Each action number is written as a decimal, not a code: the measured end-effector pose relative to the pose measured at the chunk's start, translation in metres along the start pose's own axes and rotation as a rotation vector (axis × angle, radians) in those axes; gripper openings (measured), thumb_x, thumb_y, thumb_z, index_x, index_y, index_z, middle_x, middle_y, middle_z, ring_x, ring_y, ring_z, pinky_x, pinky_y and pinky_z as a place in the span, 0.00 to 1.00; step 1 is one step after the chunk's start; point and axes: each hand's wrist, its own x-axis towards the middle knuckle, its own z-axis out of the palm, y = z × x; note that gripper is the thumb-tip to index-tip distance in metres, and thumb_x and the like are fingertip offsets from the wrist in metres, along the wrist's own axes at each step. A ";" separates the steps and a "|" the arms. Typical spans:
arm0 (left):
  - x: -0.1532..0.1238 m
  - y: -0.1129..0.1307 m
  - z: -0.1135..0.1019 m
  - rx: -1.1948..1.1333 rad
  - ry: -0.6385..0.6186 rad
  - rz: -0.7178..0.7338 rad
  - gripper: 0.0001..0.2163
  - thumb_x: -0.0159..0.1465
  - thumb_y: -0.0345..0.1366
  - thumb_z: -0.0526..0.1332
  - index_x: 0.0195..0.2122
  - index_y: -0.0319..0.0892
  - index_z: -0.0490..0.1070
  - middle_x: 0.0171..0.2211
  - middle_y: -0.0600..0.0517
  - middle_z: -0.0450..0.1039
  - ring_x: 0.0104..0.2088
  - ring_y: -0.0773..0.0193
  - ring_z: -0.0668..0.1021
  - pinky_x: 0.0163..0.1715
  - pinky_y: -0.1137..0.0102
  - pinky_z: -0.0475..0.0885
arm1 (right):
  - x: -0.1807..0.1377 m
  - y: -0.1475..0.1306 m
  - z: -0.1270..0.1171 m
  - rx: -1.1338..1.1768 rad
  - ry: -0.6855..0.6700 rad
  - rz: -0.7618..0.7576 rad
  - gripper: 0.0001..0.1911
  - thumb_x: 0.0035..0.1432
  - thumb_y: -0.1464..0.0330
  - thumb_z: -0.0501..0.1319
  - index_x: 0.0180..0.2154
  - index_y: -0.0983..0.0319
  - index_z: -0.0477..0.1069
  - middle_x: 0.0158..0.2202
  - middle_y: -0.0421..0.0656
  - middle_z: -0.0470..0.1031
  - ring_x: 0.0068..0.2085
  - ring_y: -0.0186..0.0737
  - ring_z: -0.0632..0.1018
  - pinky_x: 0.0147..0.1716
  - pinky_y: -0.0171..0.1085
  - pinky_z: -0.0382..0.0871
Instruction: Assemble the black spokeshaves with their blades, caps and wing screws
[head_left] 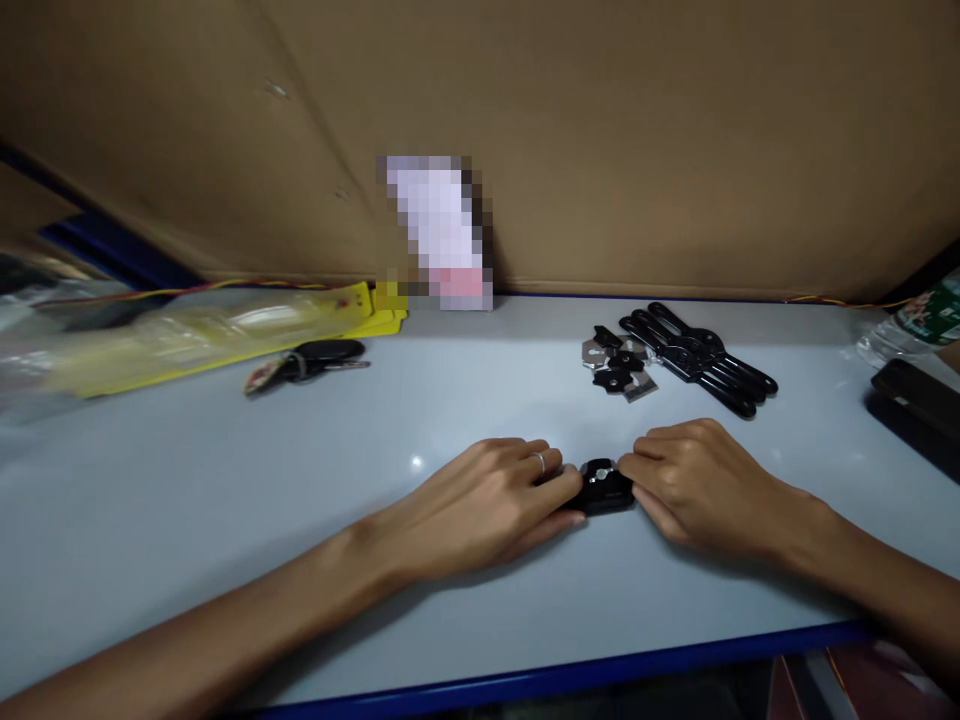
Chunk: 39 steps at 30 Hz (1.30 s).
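Note:
A small black block (609, 497) with a shiny metal piece in its top lies on the light table, between my two hands. My left hand (510, 495), with a ring on one finger, holds the block's left end between thumb and fingers. At the opposite end, the curled fingers of my right hand (697, 480) pinch the block's right edge. Fingers cover both ends, so its full shape is hidden. Beyond the hands lies a loose cluster of small black and silver metal plates (621, 362). Beside it, several long black slotted arms (697, 355) are stacked crosswise.
Keys with a black fob (322, 358) lie at the left, near yellow-edged plastic bags (225, 335). A blurred-out upright card (442, 230) leans on the cardboard wall (637, 130). At the right are a plastic bottle (926, 318) and a dark rectangular object (919, 405).

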 end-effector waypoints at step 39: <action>-0.001 0.000 0.002 -0.032 -0.017 -0.020 0.16 0.77 0.40 0.47 0.35 0.42 0.68 0.29 0.53 0.70 0.26 0.64 0.72 0.27 0.66 0.66 | -0.004 -0.001 0.003 0.052 0.162 0.010 0.13 0.61 0.76 0.52 0.34 0.64 0.75 0.25 0.43 0.74 0.26 0.36 0.65 0.28 0.41 0.49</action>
